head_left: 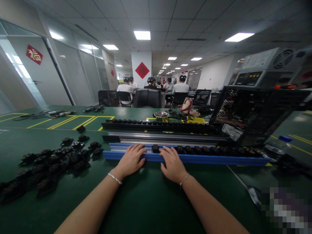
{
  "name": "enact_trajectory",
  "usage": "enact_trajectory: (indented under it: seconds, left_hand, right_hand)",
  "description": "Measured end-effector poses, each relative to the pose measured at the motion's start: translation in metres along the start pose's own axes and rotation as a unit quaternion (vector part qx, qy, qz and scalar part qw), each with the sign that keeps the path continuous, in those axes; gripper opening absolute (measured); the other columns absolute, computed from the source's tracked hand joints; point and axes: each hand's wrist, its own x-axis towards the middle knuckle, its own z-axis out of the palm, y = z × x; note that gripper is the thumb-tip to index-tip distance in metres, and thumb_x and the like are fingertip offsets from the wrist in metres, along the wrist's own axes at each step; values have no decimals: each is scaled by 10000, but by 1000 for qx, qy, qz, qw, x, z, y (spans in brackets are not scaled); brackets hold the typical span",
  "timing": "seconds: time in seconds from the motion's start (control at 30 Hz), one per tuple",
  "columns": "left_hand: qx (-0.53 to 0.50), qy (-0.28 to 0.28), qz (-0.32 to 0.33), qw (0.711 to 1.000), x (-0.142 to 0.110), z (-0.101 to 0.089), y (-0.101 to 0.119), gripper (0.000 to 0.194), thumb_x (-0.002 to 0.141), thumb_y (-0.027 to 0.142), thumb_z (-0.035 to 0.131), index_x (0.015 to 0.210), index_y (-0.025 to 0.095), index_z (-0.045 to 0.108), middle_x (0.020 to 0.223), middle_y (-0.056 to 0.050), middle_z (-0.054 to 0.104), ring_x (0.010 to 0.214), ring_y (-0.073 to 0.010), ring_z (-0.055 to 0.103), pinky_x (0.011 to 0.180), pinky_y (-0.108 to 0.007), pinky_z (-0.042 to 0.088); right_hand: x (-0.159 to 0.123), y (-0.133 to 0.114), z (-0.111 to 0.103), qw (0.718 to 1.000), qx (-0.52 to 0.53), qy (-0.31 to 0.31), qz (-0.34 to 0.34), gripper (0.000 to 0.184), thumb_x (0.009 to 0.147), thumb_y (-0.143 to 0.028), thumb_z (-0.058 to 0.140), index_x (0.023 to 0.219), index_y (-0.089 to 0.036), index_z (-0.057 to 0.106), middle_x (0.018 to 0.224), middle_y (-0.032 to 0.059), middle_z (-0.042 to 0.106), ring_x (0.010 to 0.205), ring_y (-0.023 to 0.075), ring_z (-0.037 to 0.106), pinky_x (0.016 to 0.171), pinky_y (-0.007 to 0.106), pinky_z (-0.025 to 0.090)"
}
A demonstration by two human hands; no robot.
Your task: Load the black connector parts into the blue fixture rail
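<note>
A long blue channel rail (pixel 190 158) lies across the green table in front of me. Small black square parts (pixel 197 150) fill much of its right half in a row. My left hand (pixel 131 159) rests over the rail's left part, fingers stretched out and thumb apart, holding nothing visible. One black part (pixel 155 148) sits in the rail between my hands. Over the rail just right of that part is my right hand (pixel 173 165), its fingers spread and the index fingertip close to the part; whether it touches is unclear. The channel under my palms is hidden.
Many loose black parts (pixel 56 162) are piled at left. Behind the blue rail lie black rails (pixel 168 136), one row holding parts. A metal dish (pixel 161 114) and cables sit farther back. An open computer case (pixel 253 117) stands at right. Several people sit in the background.
</note>
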Motion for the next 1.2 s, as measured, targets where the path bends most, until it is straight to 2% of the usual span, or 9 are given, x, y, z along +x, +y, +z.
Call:
enact_trajectory:
  seconds: [0.2, 0.37, 0.5, 0.67, 0.83, 1.2]
  left_hand:
    - [14, -18, 1, 1000, 2, 5, 15, 433, 818, 298, 515, 1250, 286, 480, 1414, -89, 408, 1329, -283, 319, 1086, -518, 245]
    - [37, -14, -3, 999, 4, 9, 23, 630, 807, 305, 549, 1389, 367, 314, 1469, -91, 321, 1347, -306, 287, 1076, -535, 244]
    - [47, -7, -9, 999, 4, 13, 25, 695, 798, 308, 565, 1416, 382, 254, 1513, -79, 241, 1358, -318, 260, 1075, -532, 241]
    - [51, -9, -15, 999, 5, 15, 27, 711, 789, 319, 575, 1418, 386, 249, 1533, -72, 191, 1366, -334, 235, 1074, -545, 228]
    - [44, -7, -18, 999, 5, 14, 28, 701, 781, 317, 582, 1407, 390, 274, 1527, -77, 210, 1365, -340, 233, 1070, -550, 225]
    - [46, -2, -32, 998, 5, 18, 30, 696, 774, 291, 579, 1400, 393, 292, 1519, -73, 231, 1363, -346, 234, 1077, -538, 216]
  right_hand:
    - [-1, 0, 4, 1000, -9, -14, 1, 425, 749, -182, 479, 1172, -165, 517, 1307, 88, 535, 1301, 230, 348, 1122, 466, 162]
    - [0, -1, 4, 999, -25, -40, 0, 572, 753, -190, 467, 1322, -172, 416, 1362, 71, 487, 1330, 225, 302, 1130, 471, 113]
    - [0, -3, 4, 998, -35, -57, 1, 593, 759, -196, 461, 1349, -189, 397, 1388, 54, 462, 1336, 220, 292, 1133, 468, 85]
    - [1, -6, 8, 998, -49, -41, 11, 560, 778, -222, 463, 1335, -188, 425, 1383, 70, 463, 1326, 216, 311, 1133, 448, 111]
    - [3, -8, 10, 999, -36, -23, 27, 527, 770, -224, 472, 1295, -185, 474, 1335, 70, 509, 1305, 218, 340, 1132, 439, 126]
    - [3, -8, 5, 998, -13, -64, -1, 579, 757, -207, 473, 1333, -201, 423, 1372, 56, 480, 1325, 215, 307, 1131, 461, 81]
